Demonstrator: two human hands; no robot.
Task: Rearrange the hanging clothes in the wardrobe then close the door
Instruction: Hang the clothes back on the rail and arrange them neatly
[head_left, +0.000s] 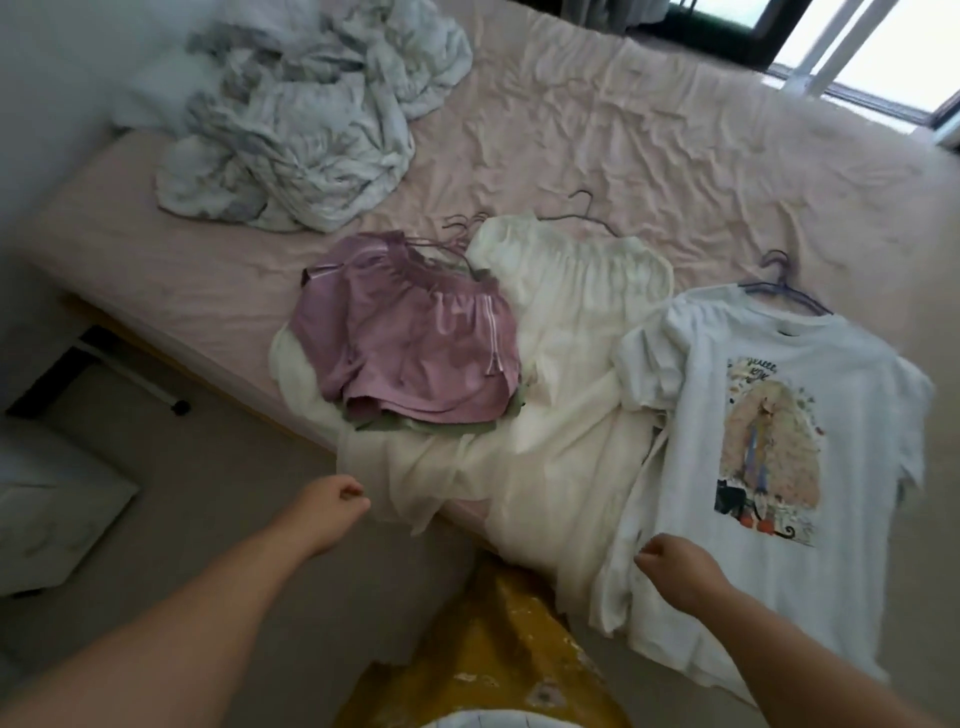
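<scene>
Head view, nearest you: your left hand (340, 493) is curled at the hem of the cream garment (566, 364) hanging over the bed (675, 156) edge, apparently pinching it, though blur leaves that uncertain. Your right hand (675, 564) pinches the side of the white printed T-shirt (769, 415), likely to smooth it on its blue hanger (779, 291). Left of the cream garment lie the purple shorts (410, 343), stacked over a green piece. Beyond them sits a crumpled quilt (306, 119). No wardrobe is in view

Matt, wrinkled pink cloth sheet (623, 156); soft mauve cloth shorts (405, 343); thin blue hanger (779, 291).
</scene>
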